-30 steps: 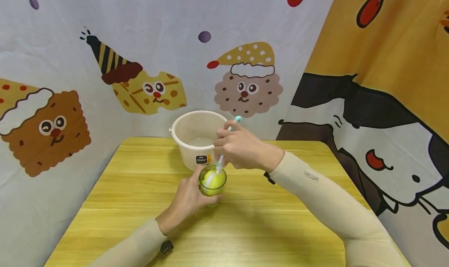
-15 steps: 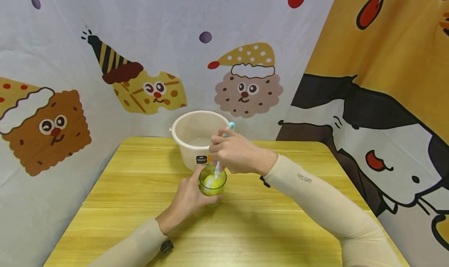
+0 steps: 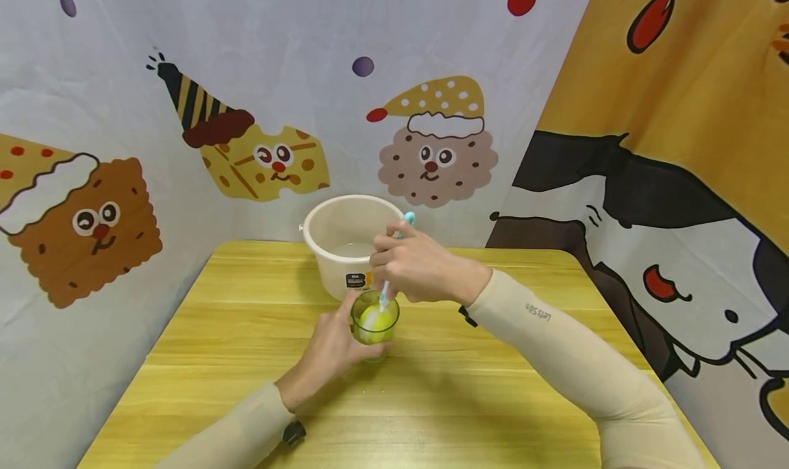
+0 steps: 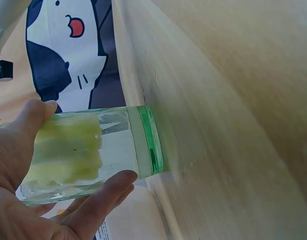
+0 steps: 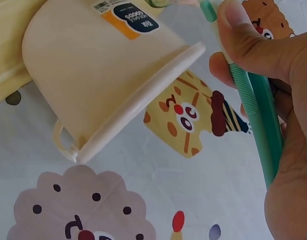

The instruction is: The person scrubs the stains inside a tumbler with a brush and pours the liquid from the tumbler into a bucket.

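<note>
Centre of the frame, the left hand [image 3: 333, 346] grips the upright glass [image 4: 116, 142], thumb and fingers on opposite sides; up and right, the right hand [image 3: 409, 260] holds the brush [image 5: 246, 95] in curled fingers; steeply it slants, down and left, sponge head [image 4: 68, 150] inside the glass; left hand's nearer that glass!

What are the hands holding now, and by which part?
Left hand: the glass, by its sides. Right hand: the teal tool, by its handle.

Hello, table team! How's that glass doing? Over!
Left grip holding glass. Right grip holding brush handle. Yellow brush head inside. Bucket behind, apparently not blocking.
</note>
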`<act>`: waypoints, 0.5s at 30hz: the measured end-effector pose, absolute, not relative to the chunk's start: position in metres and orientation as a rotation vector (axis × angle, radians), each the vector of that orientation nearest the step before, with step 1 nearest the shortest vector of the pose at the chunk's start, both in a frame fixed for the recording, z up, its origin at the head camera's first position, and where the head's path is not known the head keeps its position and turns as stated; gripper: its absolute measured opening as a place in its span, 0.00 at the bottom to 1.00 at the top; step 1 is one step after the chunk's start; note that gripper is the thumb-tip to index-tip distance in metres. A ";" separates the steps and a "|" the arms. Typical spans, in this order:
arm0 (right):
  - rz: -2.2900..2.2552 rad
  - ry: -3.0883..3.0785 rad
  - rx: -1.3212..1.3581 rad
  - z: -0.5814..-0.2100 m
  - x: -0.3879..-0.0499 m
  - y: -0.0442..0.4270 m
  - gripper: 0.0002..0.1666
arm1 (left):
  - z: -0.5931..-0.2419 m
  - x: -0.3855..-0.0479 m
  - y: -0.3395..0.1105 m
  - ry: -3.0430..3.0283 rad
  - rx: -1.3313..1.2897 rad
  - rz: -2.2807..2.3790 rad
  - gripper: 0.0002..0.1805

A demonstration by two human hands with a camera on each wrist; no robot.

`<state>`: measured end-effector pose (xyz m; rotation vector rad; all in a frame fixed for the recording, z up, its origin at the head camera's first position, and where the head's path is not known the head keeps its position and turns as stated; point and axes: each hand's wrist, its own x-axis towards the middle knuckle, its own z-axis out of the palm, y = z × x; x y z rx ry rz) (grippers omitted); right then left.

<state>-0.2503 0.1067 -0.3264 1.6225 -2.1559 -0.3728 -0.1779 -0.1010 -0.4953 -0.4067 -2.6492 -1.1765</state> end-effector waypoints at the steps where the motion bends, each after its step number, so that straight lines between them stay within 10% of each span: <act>1: -0.369 -2.155 1.622 -0.326 -0.251 0.107 0.13 | -0.495 -0.178 -0.101 -2.647 -0.405 -1.181 0.54; 15: -0.431 -2.025 1.631 -0.294 -0.248 0.109 0.12 | -0.496 -0.179 -0.100 -2.624 -0.425 -1.177 0.56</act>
